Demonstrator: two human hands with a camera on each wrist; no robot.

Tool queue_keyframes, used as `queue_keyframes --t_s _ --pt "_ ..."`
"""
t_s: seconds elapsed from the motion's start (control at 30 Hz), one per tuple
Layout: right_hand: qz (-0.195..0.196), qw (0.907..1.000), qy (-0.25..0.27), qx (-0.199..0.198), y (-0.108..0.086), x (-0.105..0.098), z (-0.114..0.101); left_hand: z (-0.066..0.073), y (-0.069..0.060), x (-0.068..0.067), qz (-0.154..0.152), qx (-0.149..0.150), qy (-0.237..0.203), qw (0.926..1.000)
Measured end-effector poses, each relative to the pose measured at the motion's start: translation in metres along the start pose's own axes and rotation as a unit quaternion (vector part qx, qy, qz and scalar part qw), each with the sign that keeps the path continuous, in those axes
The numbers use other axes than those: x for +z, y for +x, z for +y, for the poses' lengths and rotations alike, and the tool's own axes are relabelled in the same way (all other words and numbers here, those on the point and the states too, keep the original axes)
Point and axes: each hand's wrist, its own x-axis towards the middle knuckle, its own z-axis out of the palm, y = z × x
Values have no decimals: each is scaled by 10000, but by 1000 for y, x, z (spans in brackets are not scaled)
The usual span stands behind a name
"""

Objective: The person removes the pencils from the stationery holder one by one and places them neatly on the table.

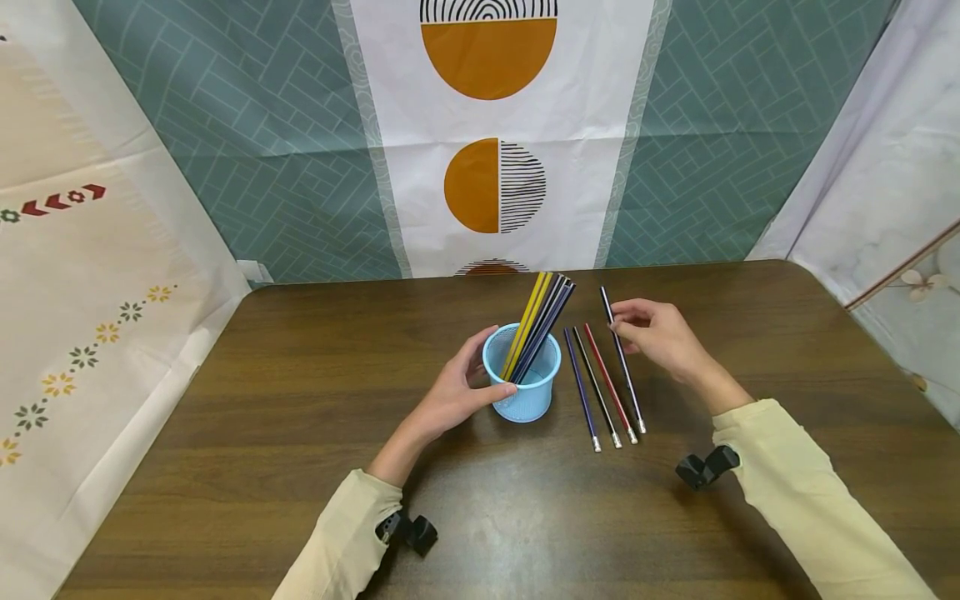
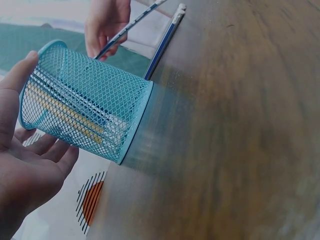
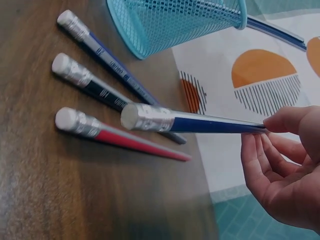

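Observation:
A light blue mesh cup stands upright with several yellow and dark pencils leaning in it. My left hand grips the cup around its side, thumb near the rim; the left wrist view shows the hand beside the mesh. My right hand pinches a blue pencil near its far end, with the eraser end toward the right wrist camera. Just left of that pencil, a red pencil, a black pencil and another blue pencil lie side by side on the table.
The brown wooden table extends around the cup and pencils. Behind it hangs a teal and white patterned cloth. Light printed cloths hang at the left and right sides. A small black device is at each wrist.

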Motion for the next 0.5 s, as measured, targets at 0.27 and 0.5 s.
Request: queue_keyframes --t_s 0.27,0.5 --pt "-35 9997 -151 175 2 -1 12 1 -1 0 16 7 -10 10000" --pt "-119 9992 -164 349 1 -1 22 0 0 0 2 6 -23 10000"
